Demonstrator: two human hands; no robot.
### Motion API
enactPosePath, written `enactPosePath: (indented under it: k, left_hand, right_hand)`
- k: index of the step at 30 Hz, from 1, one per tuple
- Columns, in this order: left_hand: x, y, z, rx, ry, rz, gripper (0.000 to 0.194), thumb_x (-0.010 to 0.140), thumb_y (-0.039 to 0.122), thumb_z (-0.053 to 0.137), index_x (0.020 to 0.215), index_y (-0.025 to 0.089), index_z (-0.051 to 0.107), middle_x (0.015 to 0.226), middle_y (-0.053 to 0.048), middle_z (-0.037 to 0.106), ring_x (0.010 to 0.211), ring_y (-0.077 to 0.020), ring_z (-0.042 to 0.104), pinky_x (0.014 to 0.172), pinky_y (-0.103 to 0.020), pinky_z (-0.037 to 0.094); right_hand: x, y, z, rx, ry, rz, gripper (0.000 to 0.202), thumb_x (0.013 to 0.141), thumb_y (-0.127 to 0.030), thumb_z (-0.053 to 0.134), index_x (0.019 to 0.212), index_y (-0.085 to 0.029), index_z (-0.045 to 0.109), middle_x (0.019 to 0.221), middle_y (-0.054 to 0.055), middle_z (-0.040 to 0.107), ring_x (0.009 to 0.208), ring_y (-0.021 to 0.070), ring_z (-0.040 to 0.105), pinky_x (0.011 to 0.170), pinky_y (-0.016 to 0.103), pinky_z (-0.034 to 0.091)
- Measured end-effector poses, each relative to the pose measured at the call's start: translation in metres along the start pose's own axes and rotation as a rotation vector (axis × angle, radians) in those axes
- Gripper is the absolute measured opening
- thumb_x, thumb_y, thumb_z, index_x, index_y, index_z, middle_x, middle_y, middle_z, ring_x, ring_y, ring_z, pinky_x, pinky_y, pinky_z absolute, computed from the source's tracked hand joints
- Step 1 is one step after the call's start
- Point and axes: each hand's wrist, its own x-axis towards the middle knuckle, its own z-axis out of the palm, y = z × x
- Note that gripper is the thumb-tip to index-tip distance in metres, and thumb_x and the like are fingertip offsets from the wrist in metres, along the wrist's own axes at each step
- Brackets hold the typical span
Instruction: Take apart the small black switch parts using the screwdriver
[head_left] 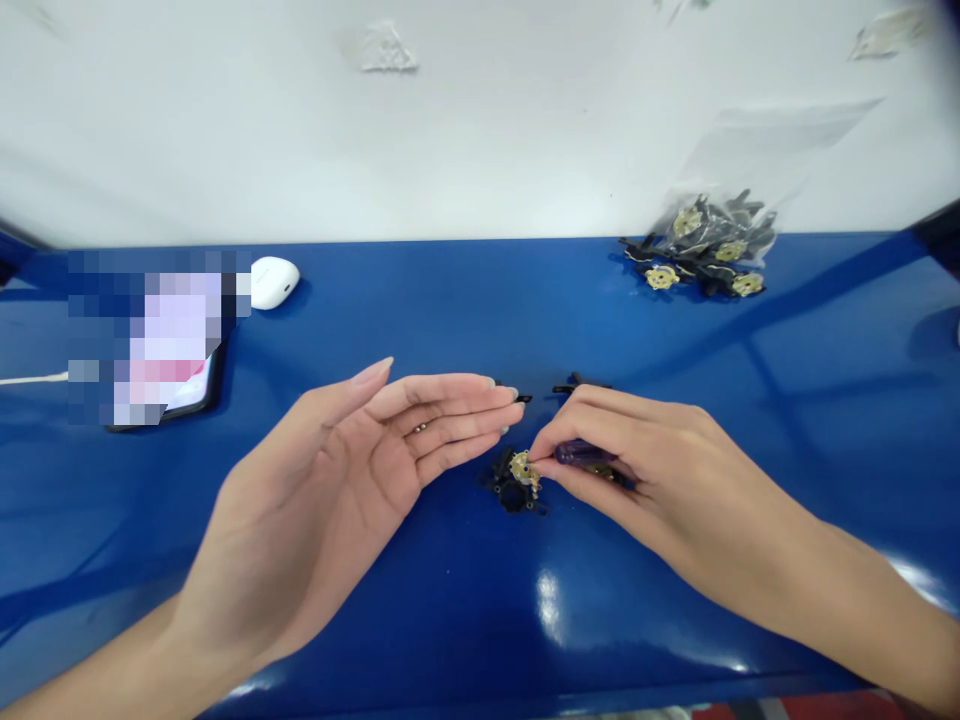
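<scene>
My left hand (360,470) is palm up with its fingers stretched out. Tiny metal pieces (420,428), perhaps screws, rest on its fingers. My right hand (645,460) is closed around a dark purple handle (581,453), with thumb and forefinger pinched beside a gold-coloured round plate (520,467); whether something small is between the fingertips cannot be made out. The plate lies on a black plastic part (513,494) on the blue table. More black parts (576,384) show behind my right hand, partly hidden, and another gold piece is partly visible beneath it.
At the back right, a clear plastic bag (731,225) holds black and gold parts, with similar parts (705,275) loose in front. A white case (274,283) and a blurred-out phone (180,345) with a white cable lie on the blue table (420,310) at left. A white wall stands behind.
</scene>
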Motion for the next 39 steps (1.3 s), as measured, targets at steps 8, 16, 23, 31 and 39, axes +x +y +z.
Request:
enactPosePath:
  k: [8, 16, 23, 31, 39]
  left_hand:
    - [0.001, -0.001, 0.001, -0.005, 0.003, -0.004, 0.063, 0.119, 0.047, 0.042, 0.129, 0.003, 0.087, 0.143, -0.027, 0.082, 0.148, -0.0459, 0.072, 0.128, -0.055, 0.058]
    - [0.0, 0.0, 0.003, -0.009, 0.016, -0.005, 0.064, 0.119, 0.048, 0.044, 0.128, 0.002, 0.087, 0.142, -0.029, 0.082, 0.144, -0.0446, 0.075, 0.125, -0.052, 0.061]
    - [0.0, 0.0, 0.003, -0.015, 0.02, -0.011, 0.065, 0.12, 0.047, 0.041, 0.128, 0.002, 0.087, 0.14, -0.029, 0.083, 0.141, -0.0433, 0.077, 0.123, -0.05, 0.063]
    - [0.0, -0.001, 0.0, 0.009, 0.006, -0.003, 0.067, 0.12, 0.051, 0.04, 0.128, 0.005, 0.088, 0.141, -0.027, 0.083, 0.142, -0.0434, 0.076, 0.124, -0.051, 0.062]
    - [-0.002, 0.0, 0.002, -0.056, -0.102, -0.066, 0.07, 0.12, 0.054, 0.039, 0.139, 0.004, 0.083, 0.153, -0.024, 0.078, 0.155, -0.0428, 0.065, 0.132, -0.05, 0.053]
  right_hand:
    - [-0.001, 0.0, 0.006, -0.069, 0.007, -0.058, 0.012, 0.112, -0.017, 0.07, 0.105, -0.024, 0.076, 0.102, -0.001, 0.074, 0.083, 0.019, 0.071, 0.077, 0.036, 0.055]
    - [-0.002, 0.0, 0.007, -0.099, 0.025, -0.074, 0.013, 0.11, -0.014, 0.072, 0.104, -0.023, 0.077, 0.101, 0.0, 0.075, 0.081, 0.0195, 0.073, 0.076, 0.036, 0.058]
    - [-0.001, 0.0, 0.007, -0.094, 0.024, -0.073, 0.011, 0.111, -0.018, 0.072, 0.104, -0.023, 0.078, 0.102, 0.001, 0.075, 0.083, 0.0203, 0.074, 0.079, 0.036, 0.059]
    - [-0.001, -0.004, -0.002, -0.07, 0.023, 0.007, 0.02, 0.116, -0.024, 0.066, 0.1, -0.024, 0.079, 0.1, 0.001, 0.074, 0.081, 0.0179, 0.069, 0.068, 0.033, 0.052]
    - [0.0, -0.011, 0.001, 0.014, 0.239, -0.058, 0.012, 0.113, -0.017, 0.069, 0.114, -0.024, 0.079, 0.096, 0.0, 0.073, 0.07, 0.0126, 0.065, 0.064, 0.028, 0.051]
